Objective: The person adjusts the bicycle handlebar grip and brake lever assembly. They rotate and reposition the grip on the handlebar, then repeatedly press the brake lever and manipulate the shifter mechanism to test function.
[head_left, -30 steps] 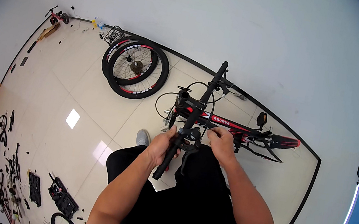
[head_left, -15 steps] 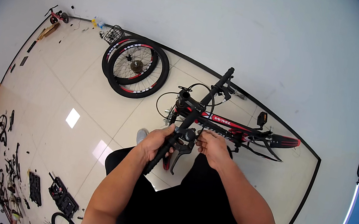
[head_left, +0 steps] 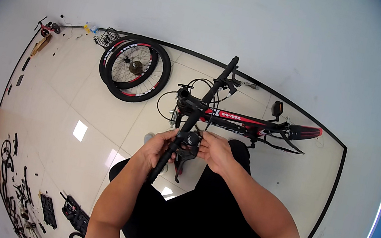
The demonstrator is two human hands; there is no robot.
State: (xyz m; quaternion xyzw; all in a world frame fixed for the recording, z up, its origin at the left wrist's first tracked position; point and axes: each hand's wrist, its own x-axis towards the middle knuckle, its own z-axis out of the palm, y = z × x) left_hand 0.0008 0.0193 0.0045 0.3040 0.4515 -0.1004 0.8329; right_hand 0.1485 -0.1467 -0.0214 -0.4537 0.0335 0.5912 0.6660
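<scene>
A black handlebar (head_left: pixel 211 91) runs diagonally in front of me, joined to a red and black bicycle frame (head_left: pixel 246 120) that stretches away to the right. My left hand (head_left: pixel 157 148) is closed around the near end of the bar, its thumb beside a black round shifter (head_left: pixel 191 139). On the other side of that shifter, my right hand (head_left: pixel 218 152) has its fingers bent together against the shifter and the thin cable there; its fingertips are partly hidden. A black brake lever (head_left: pixel 180 168) hangs below the shifter, between my hands. Black cables loop around the stem.
Two loose wheels with tires (head_left: pixel 160 75) lie overlapping by the wall, with a wire basket (head_left: pixel 108 38) behind them. Tool cases (head_left: pixel 48 211) and scattered bike parts cover the floor at lower left. A red mudguard (head_left: pixel 306 133) ends the bicycle at right.
The bicycle and both hands sit slightly further left in view, as the view itself has shifted. My right hand is closer against the shifter; my left still grips the bar.
</scene>
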